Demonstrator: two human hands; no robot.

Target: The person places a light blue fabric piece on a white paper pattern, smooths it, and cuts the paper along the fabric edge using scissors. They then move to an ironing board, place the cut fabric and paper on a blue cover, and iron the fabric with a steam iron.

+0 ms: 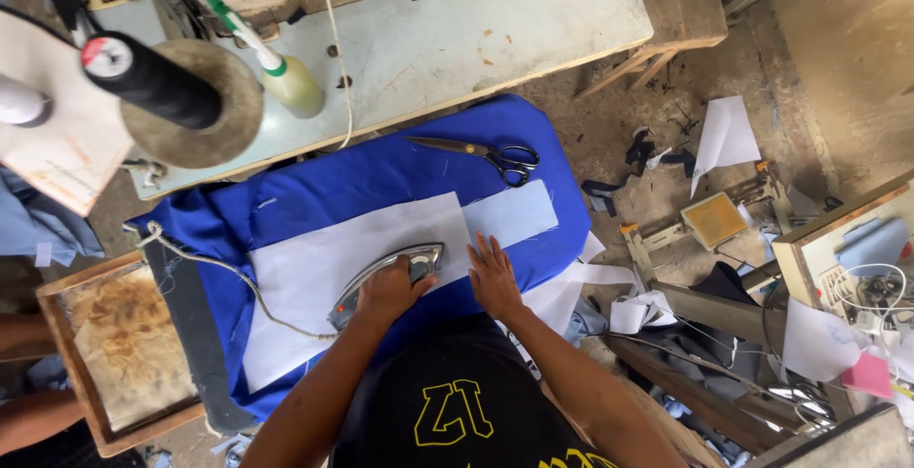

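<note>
Overhead view of a workshop interior in daylight. A pale blue-grey counter (476,20) with a worn, stained top runs across the upper part of the view. Beside it stands a wooden stool (676,11) on a bare earthen floor (609,116), which is littered with paper sheets (725,135) and dark fabric scraps (602,192). A wooden tray (119,354) with a stained lining sits at lower left; wooden benches (847,239) crowd the right side.

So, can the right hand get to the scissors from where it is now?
Probably yes. The right hand lies flat on the white sheet, and the scissors lie uncovered on the blue cloth just beyond, nothing between.
</note>
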